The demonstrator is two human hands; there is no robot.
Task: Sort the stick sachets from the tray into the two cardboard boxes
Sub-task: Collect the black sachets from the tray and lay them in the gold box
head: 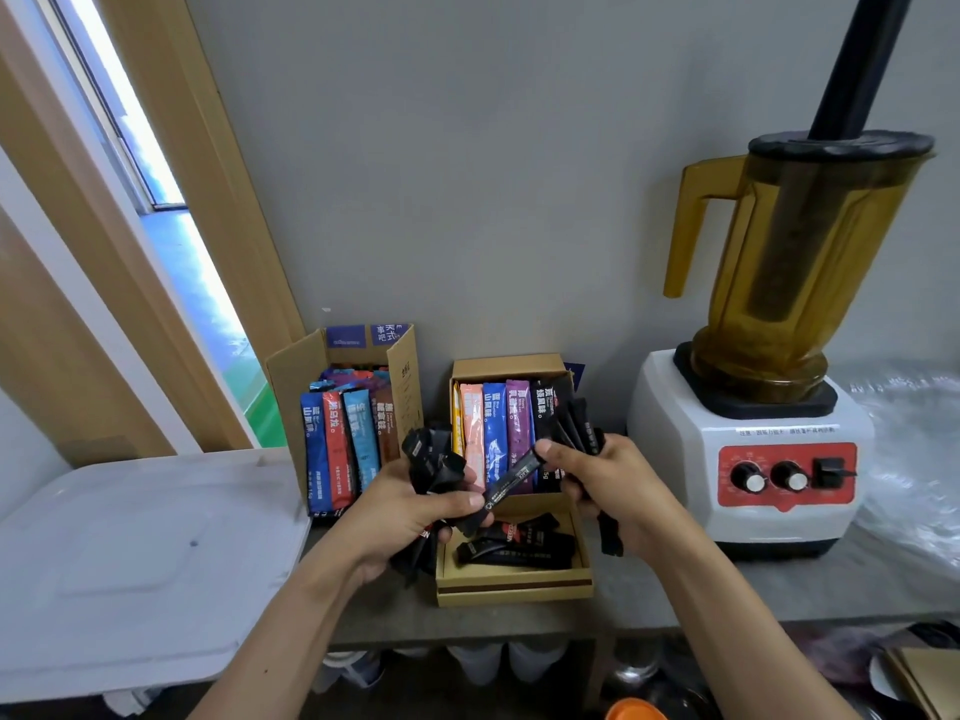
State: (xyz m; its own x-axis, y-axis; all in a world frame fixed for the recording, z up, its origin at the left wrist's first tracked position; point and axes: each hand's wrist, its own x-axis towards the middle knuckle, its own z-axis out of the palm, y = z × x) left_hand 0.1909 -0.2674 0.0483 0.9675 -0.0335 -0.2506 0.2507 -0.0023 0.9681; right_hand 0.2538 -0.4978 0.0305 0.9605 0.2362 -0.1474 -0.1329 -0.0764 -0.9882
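My left hand [410, 511] grips a bundle of black stick sachets [434, 462] fanned out above its fingers. My right hand [605, 478] holds several more black sachets [576, 423], and its thumb and forefinger pinch the upper end of one black sachet [511, 483] that slants down to my left thumb. Below the hands lies a low cardboard tray [514, 584] with a few black sachets [519, 548] in it. Behind it stands a small cardboard box [506, 367] with coloured sachets upright. To the left, a taller open cardboard box [291, 371] holds blue and red sachets [337, 444].
A blender with an amber jug [789, 262] on a white base [748, 459] stands to the right on the grey counter [675, 595]. A white plastic lid [130, 553] lies to the left. Crinkled clear plastic [909, 449] covers the far right.
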